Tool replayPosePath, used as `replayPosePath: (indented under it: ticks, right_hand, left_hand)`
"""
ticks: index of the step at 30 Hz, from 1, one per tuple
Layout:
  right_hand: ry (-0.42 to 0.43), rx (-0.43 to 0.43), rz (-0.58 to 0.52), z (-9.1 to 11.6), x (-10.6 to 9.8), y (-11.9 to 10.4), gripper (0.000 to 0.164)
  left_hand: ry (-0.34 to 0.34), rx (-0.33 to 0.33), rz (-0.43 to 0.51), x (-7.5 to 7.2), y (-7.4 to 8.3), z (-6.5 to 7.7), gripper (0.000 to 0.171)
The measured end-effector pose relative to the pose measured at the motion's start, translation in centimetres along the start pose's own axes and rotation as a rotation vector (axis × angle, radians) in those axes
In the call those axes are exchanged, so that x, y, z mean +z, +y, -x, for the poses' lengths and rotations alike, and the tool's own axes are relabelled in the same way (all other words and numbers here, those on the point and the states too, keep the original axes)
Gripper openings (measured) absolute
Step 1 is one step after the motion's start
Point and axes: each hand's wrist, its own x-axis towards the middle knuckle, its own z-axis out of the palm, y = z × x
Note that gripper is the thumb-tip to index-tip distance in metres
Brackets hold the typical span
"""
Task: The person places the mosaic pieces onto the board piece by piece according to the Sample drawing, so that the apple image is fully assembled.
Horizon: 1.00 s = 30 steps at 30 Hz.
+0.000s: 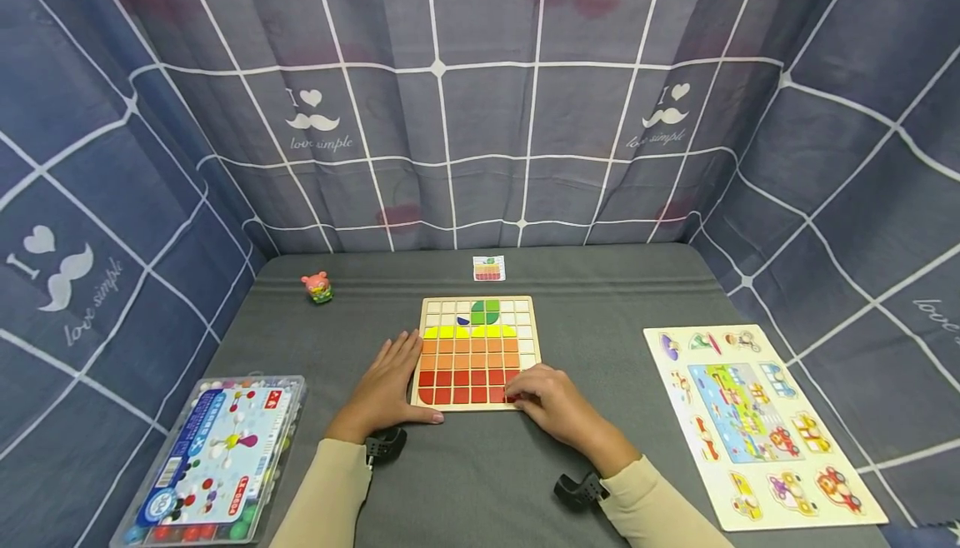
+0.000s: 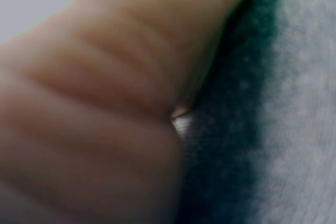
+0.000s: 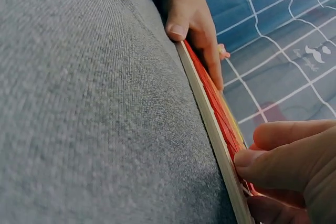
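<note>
A square wooden mosaic board (image 1: 536,348) lies flat on the table, filled with rows of red, orange and yellow tiles and a green leaf shape near the top. Along its left side my left hand (image 1: 385,377) rests with straight fingers, the thumb at the front edge. At the lower right corner of the pattern, my right hand (image 1: 551,398) pinches a red tile (image 1: 509,395) at the board's surface, its fingers partly hiding the tile. In the right wrist view the thumb (image 3: 262,163) is low against the red row. The left wrist view is a blur of skin and grey cloth.
A small pattern card (image 1: 489,268) lies behind the board. A pink-headed toy figure (image 1: 318,287) stands at the back left. On the left sits a clear box of molecule-model pieces (image 1: 217,456); on the right lies a wooden picture puzzle board (image 1: 757,427). Grid-patterned curtains (image 1: 480,115) enclose the table.
</note>
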Motion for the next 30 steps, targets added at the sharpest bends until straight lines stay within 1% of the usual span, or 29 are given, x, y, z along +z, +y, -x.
replayPosePath:
  ticks: [8,12,16,24,27,30]
  right_hand:
    - [0.074,-0.029,-0.008,0.0,0.1,0.1,0.022]
    - [0.112,-0.001,0.010,0.2,-0.2,0.1,0.022]
    - [0.129,0.025,0.036,0.6,-0.5,0.1,0.020]
    - [0.179,0.044,0.084,0.6,-1.2,0.5,0.021]
    - [0.186,0.054,0.108,0.4,-1.6,0.6,0.019]
    - [0.177,0.063,0.150,0.1,-2.2,0.7,0.016]
  left_hand:
    - [0.003,0.004,0.000,0.0,-0.1,0.0,0.152]
    - [0.007,0.016,0.000,0.1,-0.2,0.0,0.152]
    - [0.003,0.022,0.000,0.2,-0.2,0.0,0.153]
    - [-0.005,0.031,0.005,0.0,-0.1,-0.1,0.151]
    - [-0.003,0.043,0.031,0.0,-0.2,-0.1,0.149]
    - [0.006,0.043,0.128,-0.4,-0.4,-0.3,0.139]
